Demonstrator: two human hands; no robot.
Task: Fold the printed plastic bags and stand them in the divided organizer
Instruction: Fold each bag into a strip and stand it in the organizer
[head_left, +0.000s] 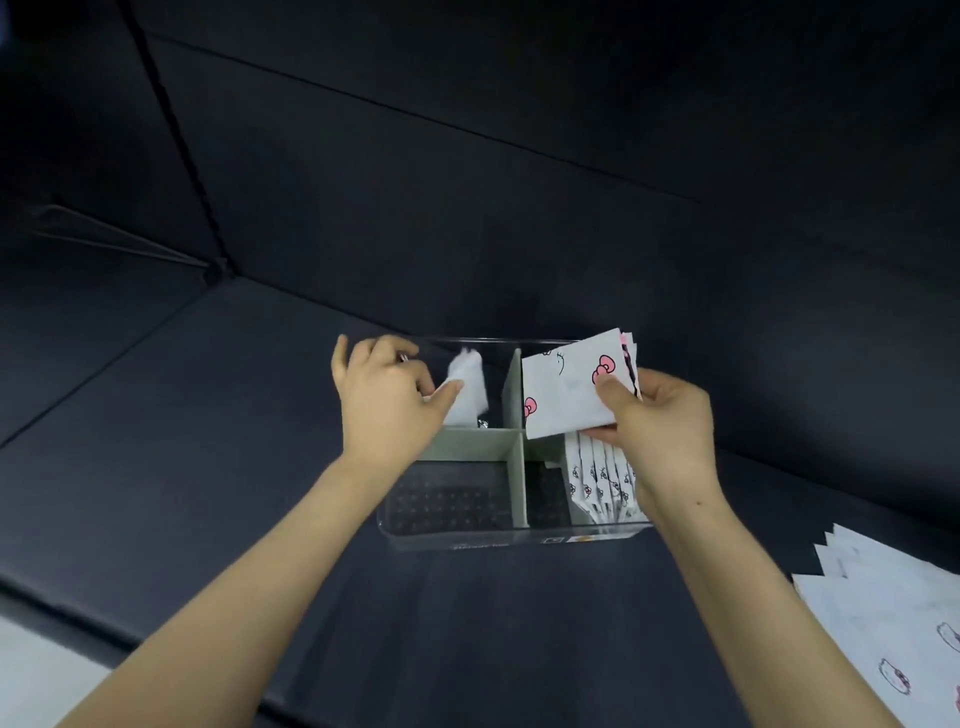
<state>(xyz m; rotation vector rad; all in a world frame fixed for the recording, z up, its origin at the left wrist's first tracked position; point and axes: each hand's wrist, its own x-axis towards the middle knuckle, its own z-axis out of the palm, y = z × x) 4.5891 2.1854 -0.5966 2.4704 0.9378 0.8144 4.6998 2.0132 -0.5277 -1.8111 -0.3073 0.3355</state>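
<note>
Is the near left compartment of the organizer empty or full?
Empty: the near left compartment shows only its bare dotted floor.

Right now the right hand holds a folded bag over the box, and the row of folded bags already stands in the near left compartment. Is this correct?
One detail is wrong. The right hand does hold a folded bag over the box, but the row of folded bags stands in the near right compartment, not the near left. The head view shows this.
</note>
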